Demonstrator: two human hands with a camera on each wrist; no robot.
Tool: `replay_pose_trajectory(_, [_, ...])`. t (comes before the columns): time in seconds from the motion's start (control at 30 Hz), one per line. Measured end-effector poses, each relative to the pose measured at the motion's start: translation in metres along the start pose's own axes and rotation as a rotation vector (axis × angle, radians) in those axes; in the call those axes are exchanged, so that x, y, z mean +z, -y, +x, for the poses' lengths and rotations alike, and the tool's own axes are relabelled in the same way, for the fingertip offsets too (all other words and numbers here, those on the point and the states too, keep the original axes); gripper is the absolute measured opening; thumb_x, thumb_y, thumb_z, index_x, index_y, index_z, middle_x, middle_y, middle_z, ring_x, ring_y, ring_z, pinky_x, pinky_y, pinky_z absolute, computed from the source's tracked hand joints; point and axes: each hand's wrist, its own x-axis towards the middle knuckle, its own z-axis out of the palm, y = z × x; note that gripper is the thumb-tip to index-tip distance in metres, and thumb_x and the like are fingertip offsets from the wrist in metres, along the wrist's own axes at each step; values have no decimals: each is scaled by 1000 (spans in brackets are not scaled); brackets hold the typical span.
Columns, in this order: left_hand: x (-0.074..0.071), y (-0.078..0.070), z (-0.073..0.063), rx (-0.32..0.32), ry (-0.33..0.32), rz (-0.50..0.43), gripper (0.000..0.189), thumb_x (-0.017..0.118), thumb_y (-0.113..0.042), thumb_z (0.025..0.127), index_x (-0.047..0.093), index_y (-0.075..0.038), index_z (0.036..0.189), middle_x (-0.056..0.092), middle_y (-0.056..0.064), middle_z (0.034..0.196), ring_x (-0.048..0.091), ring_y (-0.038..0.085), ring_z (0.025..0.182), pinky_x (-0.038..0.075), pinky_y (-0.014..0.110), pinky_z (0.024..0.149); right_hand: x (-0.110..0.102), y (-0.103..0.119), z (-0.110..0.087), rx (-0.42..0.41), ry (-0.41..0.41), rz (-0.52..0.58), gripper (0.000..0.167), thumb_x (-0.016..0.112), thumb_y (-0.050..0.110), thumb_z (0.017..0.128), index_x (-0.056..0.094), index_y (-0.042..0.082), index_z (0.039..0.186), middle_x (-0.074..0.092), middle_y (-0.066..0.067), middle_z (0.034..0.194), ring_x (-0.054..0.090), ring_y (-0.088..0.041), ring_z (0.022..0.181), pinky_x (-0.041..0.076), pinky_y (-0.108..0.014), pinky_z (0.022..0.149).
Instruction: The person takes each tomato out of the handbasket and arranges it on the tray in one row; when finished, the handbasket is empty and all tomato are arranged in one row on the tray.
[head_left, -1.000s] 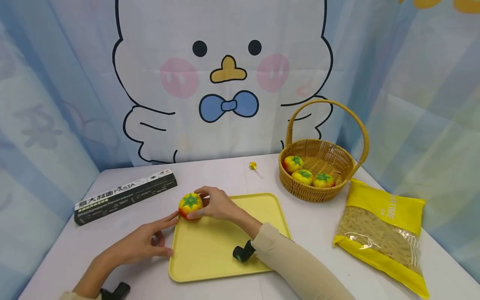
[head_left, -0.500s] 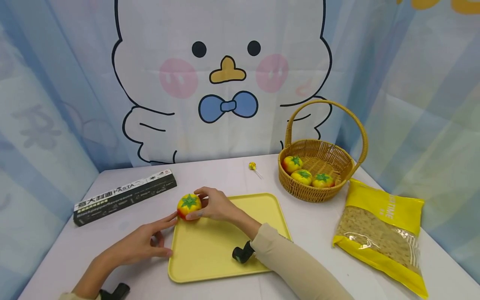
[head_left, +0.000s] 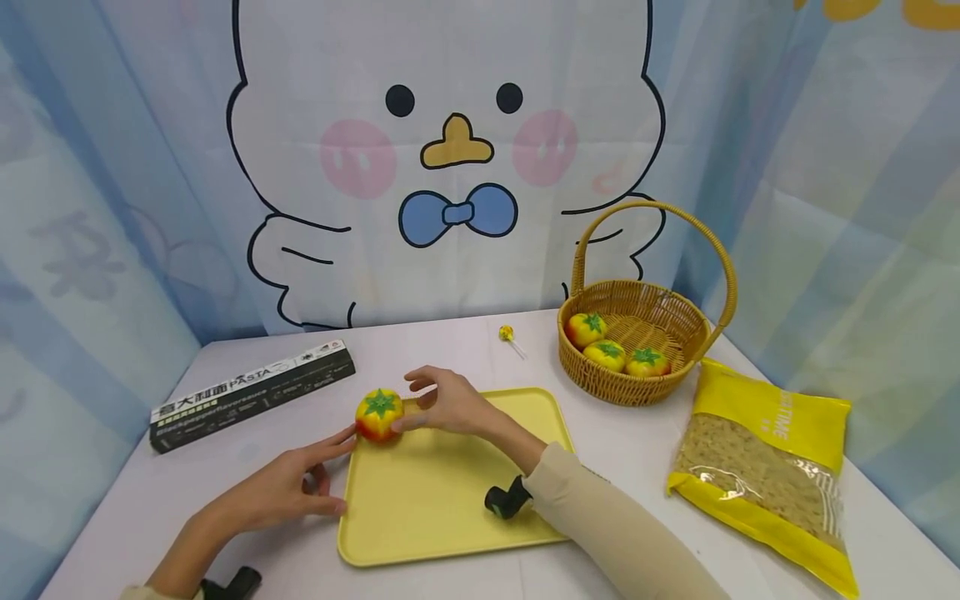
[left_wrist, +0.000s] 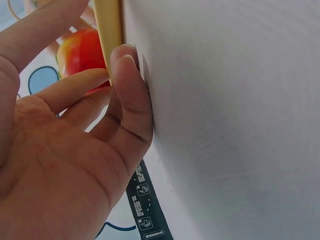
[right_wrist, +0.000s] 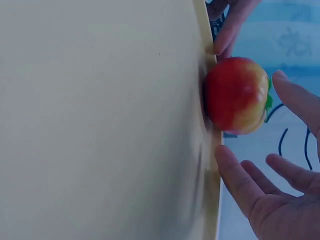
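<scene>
A yellow-and-red tomato (head_left: 378,415) with a green star-shaped top sits at the far left corner of a yellow tray (head_left: 442,500). My right hand (head_left: 453,404) is just right of the tomato, thumb and fingers spread. In the right wrist view a gap shows between those fingers (right_wrist: 240,180) and the tomato (right_wrist: 236,95). Along the tray's left edge my left hand (head_left: 281,487) touches the rim with thumb and fingertips, the index finger close beside the tomato. In the left wrist view the tray edge (left_wrist: 107,30) partly hides the tomato (left_wrist: 82,52).
A wicker basket (head_left: 600,383) with a tall handle holds 3 similar tomatoes at the back right. Nearer lies a yellow bag of pasta (head_left: 757,475). A black pasta box (head_left: 251,396) lies at the left, and a lollipop (head_left: 507,334) near the back edge.
My right hand has let go of the tomato, its fingers spreading and drawing back to the right. The tomato stays at the tray corner; my left hand keeps its place.
</scene>
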Motion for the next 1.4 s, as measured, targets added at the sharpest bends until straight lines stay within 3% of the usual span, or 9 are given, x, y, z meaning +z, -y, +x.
replay_pose_trajectory(0.53, [-1,3,1,14,6,6,103,89,-31,86,30,-9,167,62,0,88,55,10,74,46,24,66,-87,-19,-25,-57,-104,-20,60,80,31,95,60,9,148,65,-17,145,67,-32,131,56,-46,107])
replay_pose_trajectory(1.03, [0,3,1,10,-2,10,102,89,-31,85,31,-9,167,62,-1,89,55,9,75,47,23,67,-180,-44,-42,55,-266,63,60,74,24,100,53,5,152,59,-22,150,67,-38,130,58,-48,105])
replay_pose_trajectory(1.17, [0,4,1,22,-2,-1,102,89,-30,85,32,-8,167,63,1,93,55,9,75,47,23,67,-200,-50,-48,103,-306,19,60,71,28,102,51,5,154,57,-22,153,68,-39,126,55,-52,107])
replay_pose_trajectory(1.33, [0,5,1,33,-5,-11,101,89,-28,84,33,-6,166,64,4,105,55,9,75,47,23,67,-221,-55,-53,127,-326,38,60,69,26,104,48,3,156,54,-22,155,63,-40,133,51,-55,112])
replay_pose_trajectory(1.4, [0,4,1,24,-4,-10,102,90,-28,84,33,-7,166,65,4,103,55,9,75,48,23,67,-228,-59,-55,134,-330,53,61,69,27,104,47,3,156,54,-21,156,61,-40,135,51,-53,112])
